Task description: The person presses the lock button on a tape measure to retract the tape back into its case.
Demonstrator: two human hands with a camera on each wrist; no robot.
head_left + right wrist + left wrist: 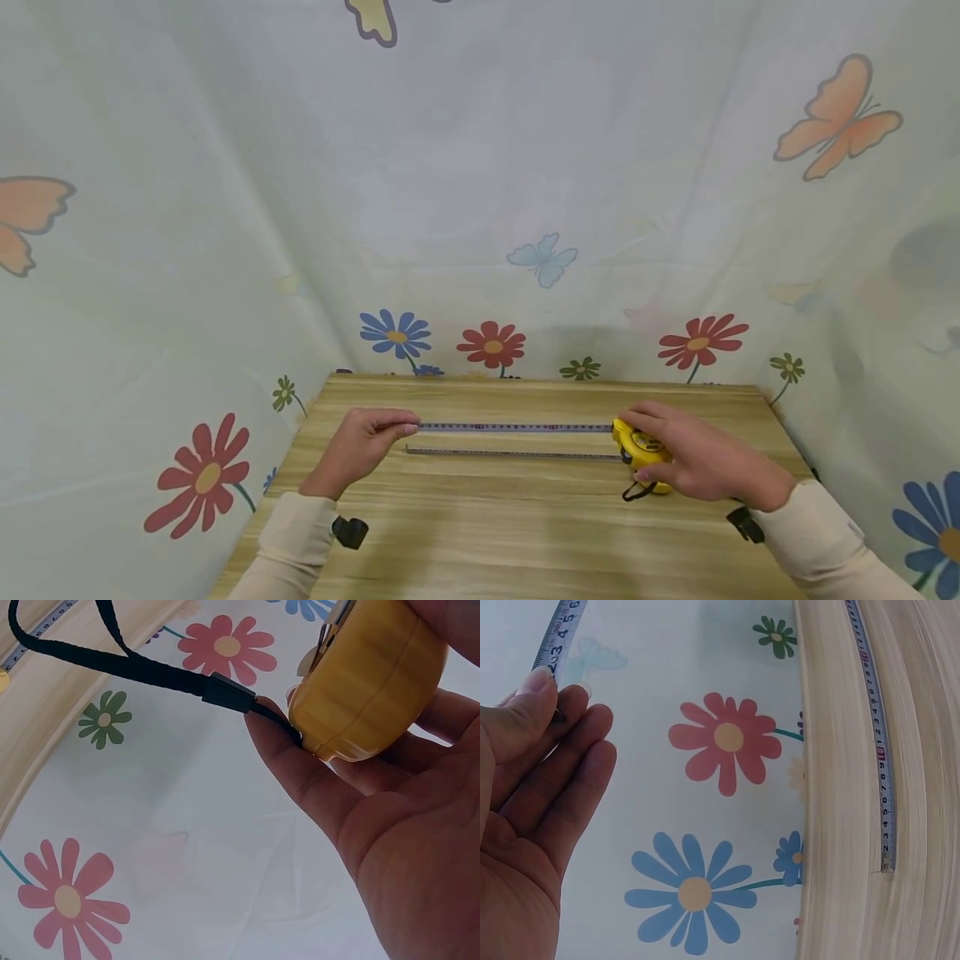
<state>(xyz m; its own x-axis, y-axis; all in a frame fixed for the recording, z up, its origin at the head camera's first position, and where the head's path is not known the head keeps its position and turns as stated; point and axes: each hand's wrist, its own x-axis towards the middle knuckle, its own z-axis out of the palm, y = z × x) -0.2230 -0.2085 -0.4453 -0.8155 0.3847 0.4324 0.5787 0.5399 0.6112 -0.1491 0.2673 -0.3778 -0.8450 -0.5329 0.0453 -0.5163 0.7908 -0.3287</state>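
My right hand [697, 454] grips a yellow tape measure [367, 682], with its black wrist strap [112, 664] hanging from the case. From that case a blade [517, 428] is drawn out leftward, straight and raised above the table. My left hand [536, 765] pinches the blade's free end between thumb and index finger, the other fingers loosely bent. Below it, a second blade [877, 750] lies extended on the tabletop, nearly parallel. A yellow piece [2, 680] beside that blade shows at the right wrist view's edge; in the head view my right hand partly hides this area.
The wooden table [487, 533] ends against a pale curtain [525, 167] printed with flowers and butterflies, which also rises on both sides. Dark wrist cameras sit at both cuffs.
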